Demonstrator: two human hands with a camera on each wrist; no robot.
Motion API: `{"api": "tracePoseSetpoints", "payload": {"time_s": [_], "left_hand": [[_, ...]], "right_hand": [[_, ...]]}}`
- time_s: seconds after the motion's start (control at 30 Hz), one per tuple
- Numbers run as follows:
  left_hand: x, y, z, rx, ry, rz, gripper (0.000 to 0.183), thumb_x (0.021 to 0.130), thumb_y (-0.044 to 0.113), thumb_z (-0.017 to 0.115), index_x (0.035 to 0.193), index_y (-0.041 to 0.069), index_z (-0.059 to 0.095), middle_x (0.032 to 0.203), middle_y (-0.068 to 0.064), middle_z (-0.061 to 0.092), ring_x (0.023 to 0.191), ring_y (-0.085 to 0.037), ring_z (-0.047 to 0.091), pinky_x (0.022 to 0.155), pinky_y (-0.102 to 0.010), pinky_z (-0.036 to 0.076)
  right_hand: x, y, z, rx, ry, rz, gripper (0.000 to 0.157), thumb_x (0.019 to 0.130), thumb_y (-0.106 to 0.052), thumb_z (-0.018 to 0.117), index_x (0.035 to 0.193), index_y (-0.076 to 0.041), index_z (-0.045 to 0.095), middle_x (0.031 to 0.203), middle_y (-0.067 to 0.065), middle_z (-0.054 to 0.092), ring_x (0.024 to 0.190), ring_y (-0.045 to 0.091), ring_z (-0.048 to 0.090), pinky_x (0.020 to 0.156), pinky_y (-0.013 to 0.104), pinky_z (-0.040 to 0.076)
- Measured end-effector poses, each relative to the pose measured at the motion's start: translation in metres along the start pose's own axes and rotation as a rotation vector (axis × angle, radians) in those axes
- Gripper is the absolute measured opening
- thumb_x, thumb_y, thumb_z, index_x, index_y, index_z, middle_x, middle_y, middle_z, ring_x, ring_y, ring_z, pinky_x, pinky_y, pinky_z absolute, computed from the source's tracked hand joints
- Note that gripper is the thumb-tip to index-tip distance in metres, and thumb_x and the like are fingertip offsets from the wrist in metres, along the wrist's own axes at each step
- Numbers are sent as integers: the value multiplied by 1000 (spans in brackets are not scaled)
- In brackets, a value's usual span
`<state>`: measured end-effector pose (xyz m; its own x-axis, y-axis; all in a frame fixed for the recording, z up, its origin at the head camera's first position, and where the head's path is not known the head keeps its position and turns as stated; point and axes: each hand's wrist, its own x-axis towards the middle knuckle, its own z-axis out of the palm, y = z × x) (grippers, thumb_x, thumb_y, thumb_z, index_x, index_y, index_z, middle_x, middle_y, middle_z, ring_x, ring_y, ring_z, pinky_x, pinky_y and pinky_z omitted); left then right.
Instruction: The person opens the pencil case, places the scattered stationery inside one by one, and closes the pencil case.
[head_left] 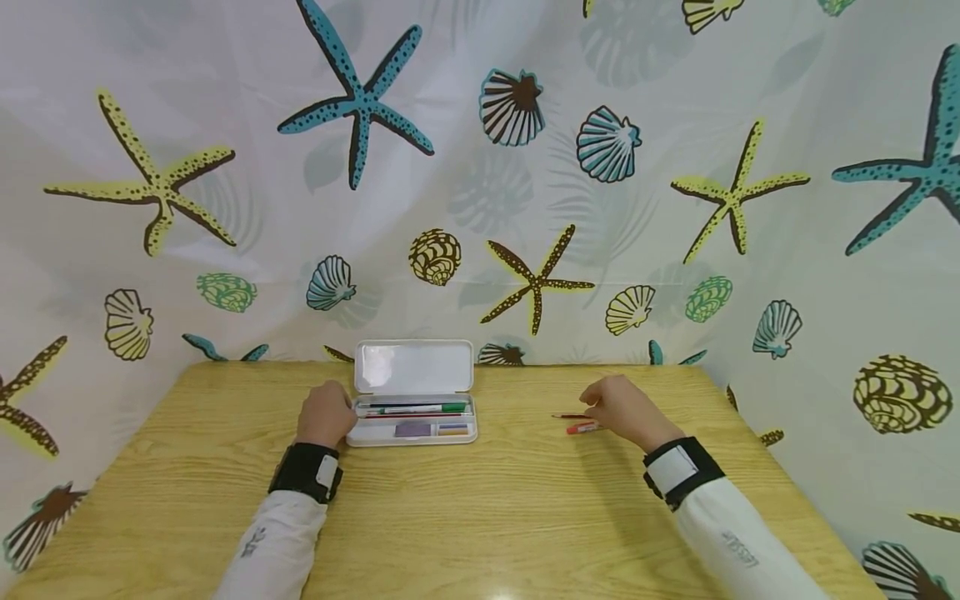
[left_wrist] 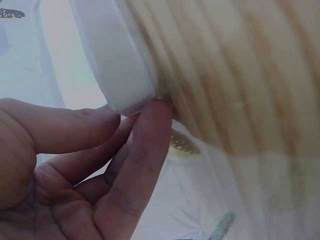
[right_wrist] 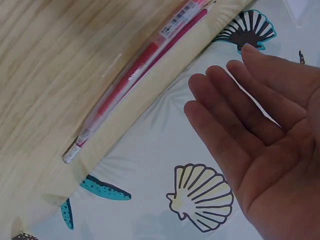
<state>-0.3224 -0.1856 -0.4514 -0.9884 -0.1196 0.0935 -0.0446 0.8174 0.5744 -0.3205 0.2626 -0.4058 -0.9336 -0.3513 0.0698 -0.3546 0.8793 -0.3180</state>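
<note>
A white pencil case (head_left: 412,441) lies on the table with its lid (head_left: 413,367) raised. My left hand (head_left: 327,414) is at the case's left end; its thumb and fingertips (left_wrist: 155,112) pinch the white edge. Inside are a green-capped marker (head_left: 453,407), a red pencil (head_left: 420,416) and a greyish-purple block (head_left: 412,429). To the right, my right hand (head_left: 621,408) is over a red pen (right_wrist: 131,80) and a slim red pencil (right_wrist: 172,44) lying side by side. In the right wrist view its fingers are extended and apart from both, with nothing held.
The wood-grain table (head_left: 480,508) reaches back to a white cloth (head_left: 480,192) printed with starfish and shells, which also hangs along both sides. Beside the greyish-purple block in the case is a small striped piece (head_left: 452,430).
</note>
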Motion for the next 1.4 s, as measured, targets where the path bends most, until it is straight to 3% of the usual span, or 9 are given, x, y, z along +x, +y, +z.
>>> {"api": "tracePoseSetpoints", "payload": {"time_s": [0.5, 1.4], "left_hand": [[-1, 3, -2, -9, -15, -3, 22, 81, -5, 58, 60, 4, 55, 60, -4, 44, 55, -20, 44, 49, -31, 32], [-3, 4, -3, 3, -18, -7, 25, 81, -5, 59, 59, 5, 52, 59, -3, 43, 55, -19, 43, 49, -30, 32]], "right_hand": [[-5, 23, 14, 21, 10, 88, 11, 85, 4, 78, 94, -2, 80, 90, 7, 75, 82, 20, 66, 76, 41, 56], [-7, 30, 29, 3, 7, 19, 18, 78, 12, 79, 81, -6, 76, 77, 3, 70, 71, 14, 60, 67, 36, 54]]}}
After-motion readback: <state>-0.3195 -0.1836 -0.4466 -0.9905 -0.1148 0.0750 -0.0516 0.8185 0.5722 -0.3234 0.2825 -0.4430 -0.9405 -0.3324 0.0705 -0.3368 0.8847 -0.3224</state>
